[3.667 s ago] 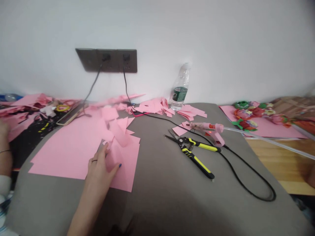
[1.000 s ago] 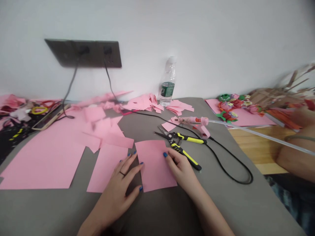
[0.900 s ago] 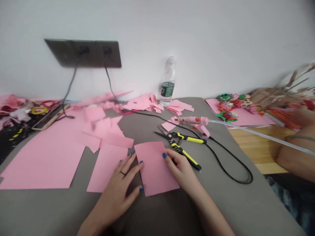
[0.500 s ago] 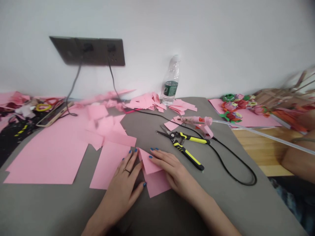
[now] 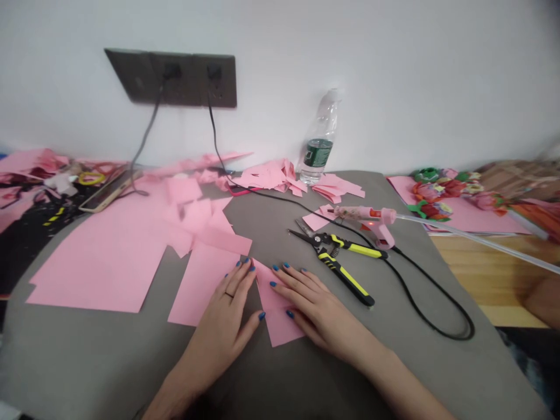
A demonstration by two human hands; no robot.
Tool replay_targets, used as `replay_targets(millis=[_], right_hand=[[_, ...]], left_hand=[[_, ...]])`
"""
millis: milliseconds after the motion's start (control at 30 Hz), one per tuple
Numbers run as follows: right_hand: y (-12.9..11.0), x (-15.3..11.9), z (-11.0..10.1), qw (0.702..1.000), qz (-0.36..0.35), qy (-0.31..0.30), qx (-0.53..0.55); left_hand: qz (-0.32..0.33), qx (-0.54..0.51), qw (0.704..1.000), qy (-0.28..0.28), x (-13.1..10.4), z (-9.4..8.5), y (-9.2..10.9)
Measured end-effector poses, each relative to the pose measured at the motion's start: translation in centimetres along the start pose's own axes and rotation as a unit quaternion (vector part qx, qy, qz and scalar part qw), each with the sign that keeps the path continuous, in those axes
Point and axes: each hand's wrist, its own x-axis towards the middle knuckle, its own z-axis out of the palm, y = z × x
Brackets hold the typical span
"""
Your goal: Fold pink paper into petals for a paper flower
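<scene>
From my end I have the pink paper lying to the near left of the pliers, and it looks folded over on itself. My left hand is open, thumb apart, fingertips at the paper's left edge without gripping it; my right hand lies spread and flat on top, pressing and holding nothing between its fingers. My main worry is the fold: if I let the left fingers lift while the right hand drags, I judge the layers would skew. My left hand also overlaps a loose sheet, farther left of the pliers, so a sideways sweep could tug that along. The right knuckles are near the pliers' lower handle, which they could knock if I swing outward. Beyond the pliers to the right, the glue gun shows a red light, so I treat its tip as hot; snagging its cord, which loops to the near right of the pliers, might pull it over. The surface gives me the most room on the near side of the pliers, while its right edge slants away past that loop, toward what looks like another person's arm.
</scene>
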Motion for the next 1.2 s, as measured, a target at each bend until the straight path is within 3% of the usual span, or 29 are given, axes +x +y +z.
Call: replay_targets(millis=[433, 933, 1200], right_hand=[[0.0, 0.1, -0.3, 0.998, -0.017, -0.046, -0.042], [0.1, 0.2, 0.1, 0.995, -0.036, -0.027, -0.094], [-0.1, 0.1, 0.1, 0.991, -0.047, -0.019, -0.124]], left_hand=[[0.017, 0.106, 0.994, 0.013, 0.0, 1.1, 0.5], [-0.027, 0.090, 0.995, 0.020, 0.2, 1.1, 1.1], [-0.011, 0.092, 0.995, 0.021, 0.2, 1.2, 0.9]])
